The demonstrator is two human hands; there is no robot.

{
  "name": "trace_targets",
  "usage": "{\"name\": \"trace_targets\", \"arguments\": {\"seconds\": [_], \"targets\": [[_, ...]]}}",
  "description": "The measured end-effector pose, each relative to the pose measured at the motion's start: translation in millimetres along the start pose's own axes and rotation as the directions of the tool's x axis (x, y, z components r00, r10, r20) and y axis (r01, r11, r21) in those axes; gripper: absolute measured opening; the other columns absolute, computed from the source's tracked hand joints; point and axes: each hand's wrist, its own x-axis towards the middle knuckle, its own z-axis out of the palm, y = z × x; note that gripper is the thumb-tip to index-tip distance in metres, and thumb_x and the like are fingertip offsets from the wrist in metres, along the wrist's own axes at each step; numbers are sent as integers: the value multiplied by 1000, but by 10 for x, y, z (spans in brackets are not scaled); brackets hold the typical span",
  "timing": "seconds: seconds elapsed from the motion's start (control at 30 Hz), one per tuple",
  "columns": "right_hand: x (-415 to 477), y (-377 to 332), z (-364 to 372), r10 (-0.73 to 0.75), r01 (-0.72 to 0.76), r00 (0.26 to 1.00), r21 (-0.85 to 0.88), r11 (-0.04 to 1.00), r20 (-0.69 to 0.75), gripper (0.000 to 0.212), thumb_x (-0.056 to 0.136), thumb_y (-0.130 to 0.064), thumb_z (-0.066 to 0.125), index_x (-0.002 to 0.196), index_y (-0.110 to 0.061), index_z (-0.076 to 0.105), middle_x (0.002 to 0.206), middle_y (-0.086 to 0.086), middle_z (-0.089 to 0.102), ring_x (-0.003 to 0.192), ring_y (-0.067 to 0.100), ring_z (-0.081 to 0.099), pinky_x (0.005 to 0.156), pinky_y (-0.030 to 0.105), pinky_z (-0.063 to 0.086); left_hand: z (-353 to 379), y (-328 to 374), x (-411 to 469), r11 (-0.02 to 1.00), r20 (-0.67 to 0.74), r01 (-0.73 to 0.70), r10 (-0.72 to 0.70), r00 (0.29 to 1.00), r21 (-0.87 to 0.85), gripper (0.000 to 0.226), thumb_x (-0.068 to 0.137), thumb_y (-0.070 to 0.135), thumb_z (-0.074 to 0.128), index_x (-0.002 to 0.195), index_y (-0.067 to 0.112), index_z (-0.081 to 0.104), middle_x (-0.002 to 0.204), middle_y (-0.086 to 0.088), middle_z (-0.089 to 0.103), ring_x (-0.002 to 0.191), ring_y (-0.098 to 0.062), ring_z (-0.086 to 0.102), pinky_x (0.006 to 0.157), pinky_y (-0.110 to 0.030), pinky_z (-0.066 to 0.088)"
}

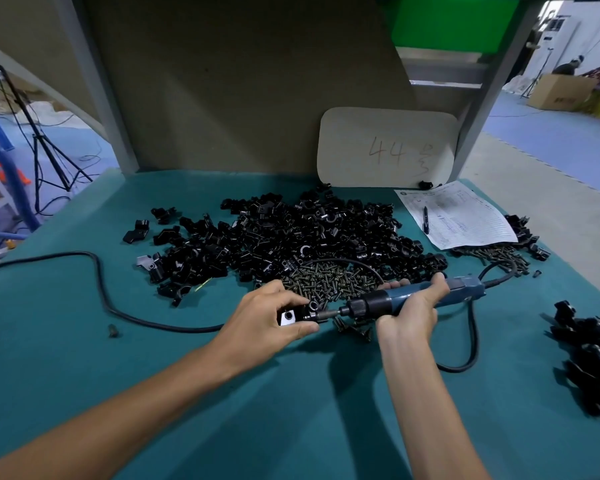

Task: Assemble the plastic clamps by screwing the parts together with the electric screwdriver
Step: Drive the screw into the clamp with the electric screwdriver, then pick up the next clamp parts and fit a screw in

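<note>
My left hand (267, 317) grips a black plastic clamp (297, 315) just above the teal table. My right hand (413, 306) is wrapped round the blue electric screwdriver (409, 299), which lies level with its bit pointing left into the clamp's right side. Behind the hands spreads a big pile of loose black clamp parts (291, 233). A heap of dark screws (329, 280) lies at the pile's front edge, and a few more screws (352, 329) sit under the screwdriver's tip.
The screwdriver's black cord (97, 282) loops across the table's left side and curls near my right wrist. A paper form with a pen (454, 216) lies back right, with more screws (492, 258) beside it. Black clamps (593, 355) are heaped at the right edge. A single screw (113, 330) lies left.
</note>
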Motion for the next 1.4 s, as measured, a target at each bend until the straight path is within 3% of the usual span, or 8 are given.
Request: {"name": "trace_targets", "arguments": {"seconds": [0.3, 0.47, 0.6, 0.7, 0.87, 0.93, 1.1, 1.4], "targets": [[-19, -64, 24, 48, -47, 996, -19, 999, 75, 44, 92, -49, 70, 108, -15, 47, 75, 0, 57, 56, 13, 57, 59, 27, 55, -12, 32, -12, 988, 53, 151, -149, 987, -42, 30, 81, 42, 81, 105, 28, 71, 91, 10, 58, 72, 2, 53, 66, -14, 39], [221, -443, 26, -86, 133, 980, -269, 954, 178, 39, 96, -29, 69, 121, -8, 47, 93, 8, 62, 73, 18, 64, 72, 32, 62, -275, -79, 62, 795, 305, 514, -427, 851, -321, 22, 100, 30, 60, 109, 11, 69, 99, -8, 68, 76, -13, 61, 70, -27, 53], [458, -629, -235, -177, 317, 946, -882, 348, 270, 41, 92, -32, 71, 120, -9, 54, 112, 12, 63, 93, 26, 62, 86, 48, 56, -293, -154, 90, 492, 420, 684, -547, 724, -539, 44, 92, 45, 65, 115, 8, 61, 91, -7, 70, 68, -13, 58, 61, -25, 49], [473, -621, -458, -183, 348, 913, -930, -122, 365, 49, 86, -42, 73, 120, -13, 53, 106, 13, 63, 91, 34, 62, 84, 51, 55, -175, -205, 96, 634, 341, 652, -555, 758, -417, 59, 73, 45, 87, 116, 19, 56, 73, 3, 69, 57, -7, 53, 53, -22, 46], [504, -563, -571, -212, 274, 860, -771, -576, 464, 74, 87, -52, 73, 141, -7, 48, 135, 26, 50, 123, 44, 44, 106, 50, 36, -145, -197, 105, 914, 190, 381, -353, 916, -137, 51, 75, 76, 57, 85, 27, 64, 82, -2, 73, 67, -21, 65, 65, -41, 54], [370, -503, -470, -188, 405, 771, -696, -593, 608, 66, 89, -48, 74, 140, -14, 51, 135, 21, 49, 123, 42, 44, 104, 50, 38, -130, -162, 126, 955, 135, 297, -292, 947, -22, 53, 76, 75, 50, 83, 24, 61, 79, 0, 71, 68, -15, 64, 69, -41, 54], [19, -28, -286, 380, 766, 612, -400, -503, 694, 29, 95, -41, 69, 117, -23, 65, 108, -1, 59, 100, 20, 59, 83, 33, 49, -94, -35, 145, 974, 98, 217, -223, 970, 72, 50, 81, 82, 49, 112, 45, 62, 80, 20, 67, 72, 1, 63, 67, -27, 54], [-12, 265, -379, 382, 652, 674, -267, -710, 632, 15, 102, -7, 49, 116, -9, 52, 117, 12, 62, 105, 34, 60, 71, 33, 32, -121, 57, 84, 997, 18, 44, -45, 999, 55, 38, 92, 60, 59, 120, 36, 65, 102, 14, 69, 92, -2, 62, 80, -27, 50]]}}
